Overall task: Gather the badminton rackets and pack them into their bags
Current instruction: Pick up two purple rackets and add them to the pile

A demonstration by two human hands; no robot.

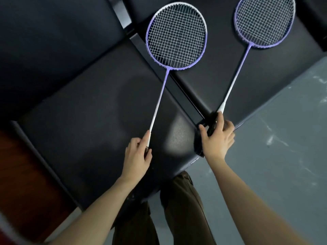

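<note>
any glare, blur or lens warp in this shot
Head view: a pale glare patch on the black leather sofa cushion; motion blur smears the dark grip under the right hand; wide-angle bending curves the cushion seams; the two purple-framed rackets, left and right, are sharp; the left hand is sharp too.

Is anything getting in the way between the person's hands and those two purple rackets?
Nothing visible does. The left hand already grips the left racket by its handle, and the right hand grips the right racket at its dark handle. No bags are in view.
</note>
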